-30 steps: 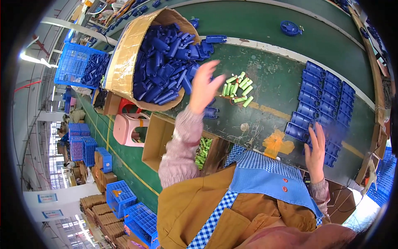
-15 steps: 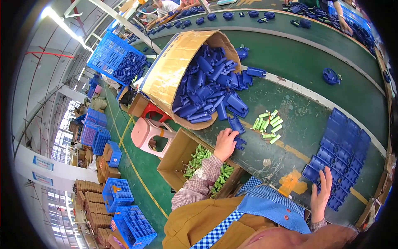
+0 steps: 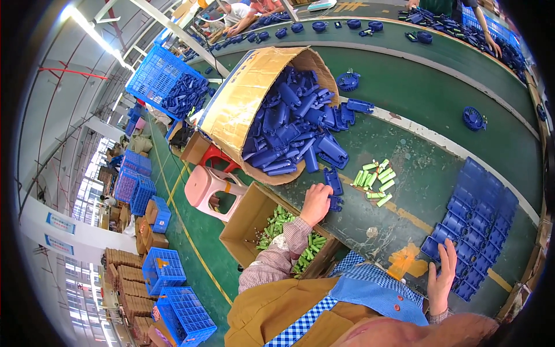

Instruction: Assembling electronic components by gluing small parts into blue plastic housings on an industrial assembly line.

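Shells (image 3: pixel 283 127) and cells (image 3: pixel 386 186) on and around one bench (image 3: pixel 419 179).
At left, two blue crates (image 3: pixel 165 269) sit on the floor, then one pink stool (image 3: pixel 201 185); one box (image 3: pixel 240 234) holds green cells, too many to count, and one tipped carton (image 3: pixel 237 98) spills blue shells, likewise uncountable. The left hand (image 3: pixel 315 205) has its fingers curled down at two loose shells (image 3: pixel 332 180) on the bench edge; whether it grips either, I cannot tell. Just right of these lie about ten green cells in one cluster. One orange patch (image 3: pixel 407 261) marks the near edge. The right hand (image 3: pixel 441 280), fingers spread and holding nothing, is beside one block (image 3: pixel 480 217) of shells in about three columns; its full count is unclear. One round part (image 3: pixel 473 118) lies beyond.
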The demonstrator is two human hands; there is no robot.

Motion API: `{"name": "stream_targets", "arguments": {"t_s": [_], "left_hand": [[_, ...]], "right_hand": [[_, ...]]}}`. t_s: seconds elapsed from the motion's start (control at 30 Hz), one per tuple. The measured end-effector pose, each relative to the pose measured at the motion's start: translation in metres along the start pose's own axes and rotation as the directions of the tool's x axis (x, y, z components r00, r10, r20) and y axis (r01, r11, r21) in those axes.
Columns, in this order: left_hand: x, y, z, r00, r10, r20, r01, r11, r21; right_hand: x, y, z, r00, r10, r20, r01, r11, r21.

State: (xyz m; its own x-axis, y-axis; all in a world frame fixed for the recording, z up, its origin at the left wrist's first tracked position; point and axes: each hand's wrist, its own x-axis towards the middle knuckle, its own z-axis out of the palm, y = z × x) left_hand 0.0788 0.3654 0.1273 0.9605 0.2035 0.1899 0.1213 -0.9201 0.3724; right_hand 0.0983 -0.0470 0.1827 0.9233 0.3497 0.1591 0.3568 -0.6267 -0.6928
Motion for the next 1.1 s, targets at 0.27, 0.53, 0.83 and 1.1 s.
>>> {"name": "stream_targets", "arguments": {"t_s": [0.27, 0.53, 0.83, 1.1], "left_hand": [[-0.001, -0.017, -0.007, 0.994, -0.111, 0.007, 0.107, 0.934, -0.340], [-0.003, -0.032, -0.026, 0.796, -0.577, -0.185, 0.495, 0.795, -0.351], [0.015, -0.021, 0.009, 0.897, -0.383, -0.221, 0.395, 0.919, 0.013], [0.036, 0.014, 0.020, 0.922, -0.306, -0.237, 0.373, 0.867, 0.331]], "right_hand": [[-0.005, 0.000, -0.004, 1.000, 0.017, 0.023, -0.017, 1.000, 0.007], [0.001, -0.006, -0.002, 1.000, 0.002, 0.031, -0.003, 1.000, 0.026], [-0.008, -0.003, -0.011, 1.000, 0.014, 0.026, -0.015, 0.999, 0.050], [-0.007, 0.000, -0.014, 1.000, 0.003, 0.016, -0.004, 0.996, 0.086]]}}
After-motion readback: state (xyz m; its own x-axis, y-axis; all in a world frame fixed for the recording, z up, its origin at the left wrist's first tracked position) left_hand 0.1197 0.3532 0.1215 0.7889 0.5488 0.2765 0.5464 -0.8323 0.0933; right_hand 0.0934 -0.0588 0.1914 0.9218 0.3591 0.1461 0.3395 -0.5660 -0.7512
